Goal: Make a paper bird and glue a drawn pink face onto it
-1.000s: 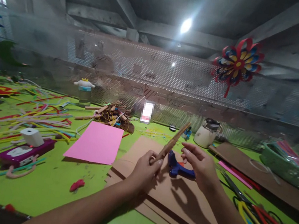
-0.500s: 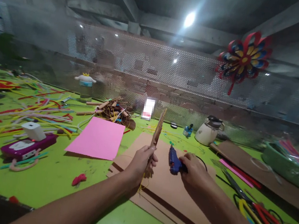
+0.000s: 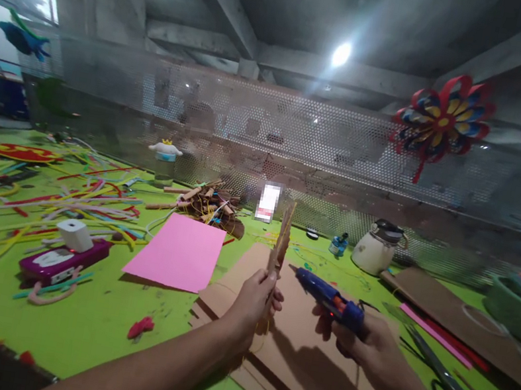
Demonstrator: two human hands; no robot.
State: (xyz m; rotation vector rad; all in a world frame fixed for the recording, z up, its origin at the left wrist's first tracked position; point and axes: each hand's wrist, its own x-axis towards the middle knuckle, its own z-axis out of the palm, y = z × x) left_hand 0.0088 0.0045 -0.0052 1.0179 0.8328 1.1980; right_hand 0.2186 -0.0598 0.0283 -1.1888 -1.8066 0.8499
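My left hand (image 3: 256, 308) is closed round an upright, narrow brown piece that looks like cardboard (image 3: 282, 239), seen nearly edge-on. Thin yellow strands hang below that hand. In my right hand (image 3: 369, 349) is a blue hot glue gun (image 3: 330, 296), gripped by its handle and raised off the work surface. Its nozzle points left at the brown piece, with a small gap that I cannot judge exactly. Under both hands lie stacked brown cardboard sheets (image 3: 303, 377), and the right arm casts a shadow on them.
On the green table (image 3: 103, 342) are a pink sheet (image 3: 177, 253), a purple power strip (image 3: 65, 260) with a white plug, and a pile of brown scraps (image 3: 213, 203). To the right lie scissors (image 3: 442, 365), a cream jug (image 3: 374, 250) and a green basket (image 3: 512, 310). Colourful strips cover the left.
My right hand has lifted the glue gun from the cardboard and turned its nozzle toward the brown piece. My left hand keeps its hold. The view has shifted slightly left and up.
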